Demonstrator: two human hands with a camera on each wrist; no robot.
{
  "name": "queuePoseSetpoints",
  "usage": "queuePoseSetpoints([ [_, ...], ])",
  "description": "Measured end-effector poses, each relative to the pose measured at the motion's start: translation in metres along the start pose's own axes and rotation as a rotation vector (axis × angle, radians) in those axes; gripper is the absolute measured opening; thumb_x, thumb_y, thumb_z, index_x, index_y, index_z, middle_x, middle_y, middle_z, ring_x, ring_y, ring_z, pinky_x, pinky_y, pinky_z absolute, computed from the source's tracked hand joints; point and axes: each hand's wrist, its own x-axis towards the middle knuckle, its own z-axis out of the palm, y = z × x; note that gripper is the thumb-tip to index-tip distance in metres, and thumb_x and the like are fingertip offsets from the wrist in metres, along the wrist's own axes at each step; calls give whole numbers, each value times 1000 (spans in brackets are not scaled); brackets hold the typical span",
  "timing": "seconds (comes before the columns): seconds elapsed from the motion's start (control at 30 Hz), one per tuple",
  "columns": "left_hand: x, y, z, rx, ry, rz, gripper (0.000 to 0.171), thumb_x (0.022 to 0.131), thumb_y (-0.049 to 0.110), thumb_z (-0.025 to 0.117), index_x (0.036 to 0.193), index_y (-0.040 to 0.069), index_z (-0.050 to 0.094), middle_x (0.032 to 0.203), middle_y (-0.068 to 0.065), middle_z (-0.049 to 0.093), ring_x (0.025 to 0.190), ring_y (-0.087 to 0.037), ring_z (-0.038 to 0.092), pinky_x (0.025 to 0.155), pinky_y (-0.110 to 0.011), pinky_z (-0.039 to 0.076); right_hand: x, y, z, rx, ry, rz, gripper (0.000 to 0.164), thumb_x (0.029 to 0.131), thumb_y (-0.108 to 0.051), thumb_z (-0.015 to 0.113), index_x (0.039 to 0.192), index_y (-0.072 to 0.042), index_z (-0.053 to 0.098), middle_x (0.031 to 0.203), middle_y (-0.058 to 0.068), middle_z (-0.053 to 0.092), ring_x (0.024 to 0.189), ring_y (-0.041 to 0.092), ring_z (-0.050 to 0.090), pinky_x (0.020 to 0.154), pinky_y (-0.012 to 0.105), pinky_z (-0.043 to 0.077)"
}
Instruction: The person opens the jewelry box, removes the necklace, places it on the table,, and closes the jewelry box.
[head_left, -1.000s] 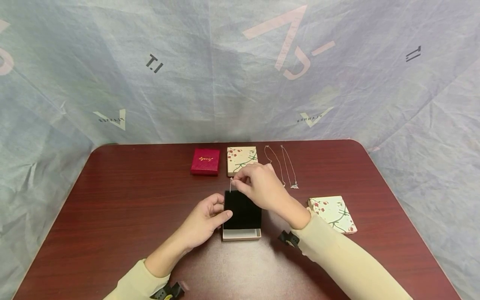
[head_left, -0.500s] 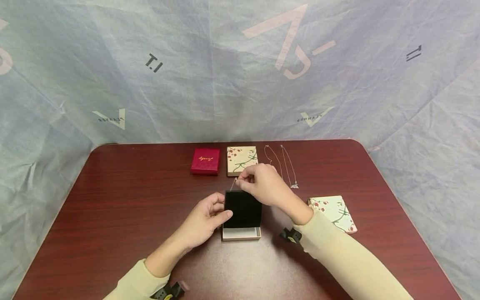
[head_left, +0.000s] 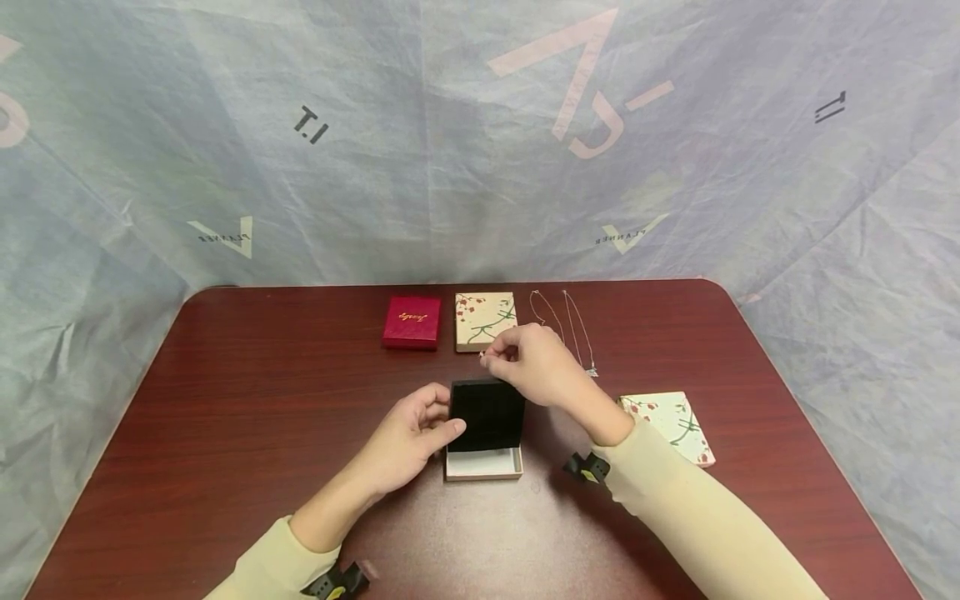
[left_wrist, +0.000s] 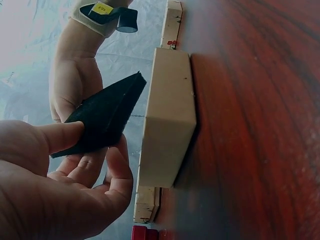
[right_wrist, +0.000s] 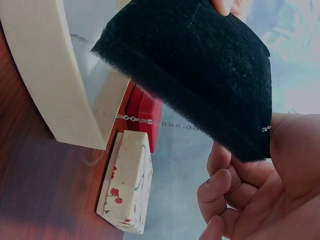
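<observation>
My left hand (head_left: 411, 437) pinches a black velvet pad (head_left: 486, 417) by its left edge, thumb on top. The pad is tilted up over a small open box (head_left: 483, 477), whose pale inside shows along the near side. At the pad's far edge my right hand (head_left: 534, 362) pinches the end of a fine necklace. In the right wrist view the silver chain (right_wrist: 132, 119) runs from the box behind the pad, and a short bit shows beside the right thumb. The fingertips' hold on the chain is partly hidden.
A red jewelry box (head_left: 412, 323) and a flowered box (head_left: 483, 317) stand at the back. Two thin necklaces (head_left: 579, 329) lie right of them, one partly hidden by my right hand. A flowered lid or box (head_left: 671, 425) lies right, partly under the sleeve.
My right hand has moved slightly right along the pad's far edge with the chain end. The pad has tilted further, exposing more of the box's inside. My left hand stays in place.
</observation>
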Motion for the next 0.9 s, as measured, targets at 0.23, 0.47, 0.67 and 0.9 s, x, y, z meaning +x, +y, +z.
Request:
queuePoseSetpoints([
  [0.23, 1, -1, 0, 2, 24, -21, 24, 102, 9, 69, 119, 0, 55, 105, -10, 74, 88, -18, 61, 75, -27, 49, -1, 10, -3, 35, 10, -4, 10, 98, -21, 75, 92, -15, 81, 81, -8, 70, 74, 14, 60, 68, 34, 51],
  [0.47, 1, 0, 1, 0, 53, -50, 26, 102, 10, 70, 122, 0, 57, 111, -12, 75, 93, -19, 65, 79, -29, 52, -4, 13, -9, 56, 22, -4, 10, 98, -21, 76, 93, -15, 81, 81, -8, 70, 76, 15, 60, 69, 35, 51],
  [0.67, 0, 1, 0, -11, 66, -61, 30, 102, 10, 69, 126, -3, 57, 114, -14, 74, 96, -20, 66, 80, -31, 53, -6, 18, -13, 70, 29, -6, 10, 98, -20, 75, 95, -13, 80, 81, -7, 70, 76, 15, 60, 70, 35, 51],
  [0.9, 1, 0, 0, -9, 74, -78, 31, 102, 8, 68, 129, -3, 58, 115, -14, 73, 95, -21, 65, 79, -30, 53, -8, 21, -17, 60, 33, -23, 9, 99, -18, 72, 98, -12, 79, 85, -5, 69, 79, 15, 60, 74, 35, 51],
])
